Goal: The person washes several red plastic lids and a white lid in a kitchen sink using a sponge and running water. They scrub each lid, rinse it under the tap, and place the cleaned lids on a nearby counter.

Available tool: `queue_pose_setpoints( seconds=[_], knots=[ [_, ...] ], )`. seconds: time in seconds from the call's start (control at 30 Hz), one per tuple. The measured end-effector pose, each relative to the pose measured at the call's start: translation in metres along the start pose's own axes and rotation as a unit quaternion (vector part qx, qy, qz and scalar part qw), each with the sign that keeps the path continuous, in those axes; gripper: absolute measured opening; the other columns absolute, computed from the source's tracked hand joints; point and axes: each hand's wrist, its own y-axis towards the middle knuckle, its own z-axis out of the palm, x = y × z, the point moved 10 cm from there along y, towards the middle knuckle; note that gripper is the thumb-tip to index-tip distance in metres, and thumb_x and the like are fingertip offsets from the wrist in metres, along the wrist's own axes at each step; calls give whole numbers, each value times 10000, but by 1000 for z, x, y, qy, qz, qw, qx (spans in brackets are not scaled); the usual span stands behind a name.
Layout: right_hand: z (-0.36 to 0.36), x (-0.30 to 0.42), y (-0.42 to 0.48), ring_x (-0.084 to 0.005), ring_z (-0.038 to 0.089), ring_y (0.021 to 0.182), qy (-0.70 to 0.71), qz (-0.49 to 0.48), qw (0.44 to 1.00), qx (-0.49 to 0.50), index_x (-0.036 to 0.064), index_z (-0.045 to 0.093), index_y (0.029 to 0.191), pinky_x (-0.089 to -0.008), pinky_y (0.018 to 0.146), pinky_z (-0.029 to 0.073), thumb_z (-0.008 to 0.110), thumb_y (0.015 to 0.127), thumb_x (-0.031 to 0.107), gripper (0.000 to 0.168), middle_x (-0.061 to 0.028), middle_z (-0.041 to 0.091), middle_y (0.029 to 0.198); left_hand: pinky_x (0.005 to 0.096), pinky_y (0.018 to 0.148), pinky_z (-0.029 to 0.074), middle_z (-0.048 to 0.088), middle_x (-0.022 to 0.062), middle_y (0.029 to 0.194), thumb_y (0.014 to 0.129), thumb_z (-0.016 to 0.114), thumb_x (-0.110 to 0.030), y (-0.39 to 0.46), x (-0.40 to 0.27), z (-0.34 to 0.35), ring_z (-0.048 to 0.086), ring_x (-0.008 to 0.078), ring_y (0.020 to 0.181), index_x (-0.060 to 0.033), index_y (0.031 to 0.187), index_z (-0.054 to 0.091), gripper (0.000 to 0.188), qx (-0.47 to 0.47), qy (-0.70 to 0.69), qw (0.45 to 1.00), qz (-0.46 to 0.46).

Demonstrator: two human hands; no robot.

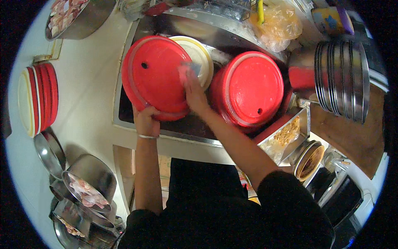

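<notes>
My left hand (146, 120) grips the lower rim of a round red plastic lid (164, 84), which it holds tilted over a metal sink (192, 130). Against the right part of that lid my right hand (194, 90) presses a blurred greyish-pink cloth or pad (188, 70). Behind the lid a cream-coloured round lid (203, 62) lies partly hidden in the sink. Just right of it stands another round red lid or container (256, 88) with a small dark hole near its lower edge.
Stacked red and cream lids (46, 96) stand at the left, above steel pots (96, 171), one holding raw meat. A steel bowl of raw meat (90, 21) is at the upper left. Nested steel bowls (339, 81), a tray of food (303, 124) and a plastic bag (276, 28) lie right.
</notes>
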Motion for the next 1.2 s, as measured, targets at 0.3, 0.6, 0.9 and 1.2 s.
queue_pose_setpoints(
  seconds=[0.3,0.6,0.9,1.2],
  knots=[
    [43,205,46,-340,404,1344,129,-254,941,182,119,596,1260,-445,1145,303,488,929,116,348,-125,523,1372,419,988,493,504,104,1348,657,454,164,1,7,-13,524,294,1224,-91,1448,336,840,0,-4,999,-37],
    [-22,73,168,-446,532,1151,52,-21,998,27,-9,614,1138,-439,993,399,415,978,322,418,-257,604,1217,362,1012,455,501,97,1356,541,475,156,-15,-26,21,515,250,1237,-58,1475,328,969,94,179,978,46],
    [-78,179,115,-350,614,890,49,-216,957,-185,53,688,860,-436,820,479,667,808,208,164,-145,676,891,364,967,471,654,108,1166,692,839,-202,5,-70,23,611,217,1098,-22,1271,548,672,109,471,870,103],
    [-94,138,106,-349,614,720,-4,-207,957,-203,56,643,784,-467,693,493,540,842,171,165,-173,658,813,382,804,527,673,166,997,649,821,-203,-17,-89,64,671,322,899,-26,1149,592,578,41,579,730,361]
  ],
)
